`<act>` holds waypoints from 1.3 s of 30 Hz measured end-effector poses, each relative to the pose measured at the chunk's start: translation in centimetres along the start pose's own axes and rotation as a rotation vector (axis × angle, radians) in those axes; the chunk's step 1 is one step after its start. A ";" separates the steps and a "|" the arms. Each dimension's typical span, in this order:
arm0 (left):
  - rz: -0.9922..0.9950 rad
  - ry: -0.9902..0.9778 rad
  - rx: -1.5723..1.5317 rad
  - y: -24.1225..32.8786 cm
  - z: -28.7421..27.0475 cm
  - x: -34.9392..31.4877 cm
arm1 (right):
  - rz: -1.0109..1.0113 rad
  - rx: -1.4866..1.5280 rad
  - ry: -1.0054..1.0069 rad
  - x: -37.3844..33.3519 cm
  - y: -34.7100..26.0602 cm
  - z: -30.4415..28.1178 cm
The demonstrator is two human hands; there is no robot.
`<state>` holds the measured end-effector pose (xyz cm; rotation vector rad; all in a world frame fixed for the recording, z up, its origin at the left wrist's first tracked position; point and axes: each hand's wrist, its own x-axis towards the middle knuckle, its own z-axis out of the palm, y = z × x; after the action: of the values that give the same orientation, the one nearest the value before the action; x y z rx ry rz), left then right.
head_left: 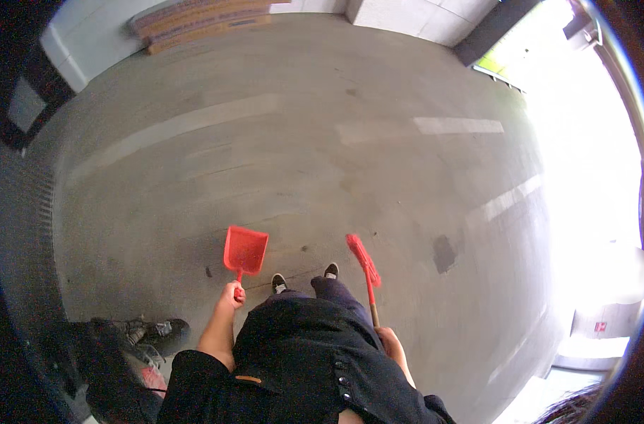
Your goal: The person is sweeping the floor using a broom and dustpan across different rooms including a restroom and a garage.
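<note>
My left hand (231,294) is closed round the short handle of a red dustpan (246,250), its tray pointing ahead of me. In my right hand (388,339) is the stick of a broom with a red bristle head (362,256). The broom head is to the right of my feet, angled a little to the left. Whether the dustpan or the bristles touch the floor, I cannot tell. My fingers on the broom stick are partly hidden by the hand itself.
Grey concrete floor (301,162) with faded white stripes and a dark stain (444,254) spreads ahead. A person's dark shoe (168,333) is close at my left. Stacked brown boards (202,25) lie by the far wall. Bright light fills the right side, beside a white cylindrical object (601,325).
</note>
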<state>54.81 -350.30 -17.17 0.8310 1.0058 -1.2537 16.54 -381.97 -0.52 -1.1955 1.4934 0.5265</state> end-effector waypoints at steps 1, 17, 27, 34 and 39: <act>-0.011 0.004 0.020 0.5 0.2 0.1 | 0.187 0.158 0.069 -0.8 -0.4 0.8; -0.004 -0.025 0.814 -1.7 18.6 0.5 | 0.149 0.700 0.028 8.7 6.3 -7.3; -0.029 0.074 0.781 -3.4 25.3 1.7 | 0.111 0.702 0.063 5.1 0.6 -8.4; -0.034 0.172 0.925 -2.9 28.4 0.1 | 0.138 0.061 0.215 1.0 -0.2 1.7; -0.078 0.245 0.917 -1.5 28.5 0.0 | 0.113 0.327 -0.205 -6.2 -0.6 2.9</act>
<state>57.51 -376.84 -6.92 1.6875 0.6165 -1.7303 17.73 -377.39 4.40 -0.7830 1.4109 0.4447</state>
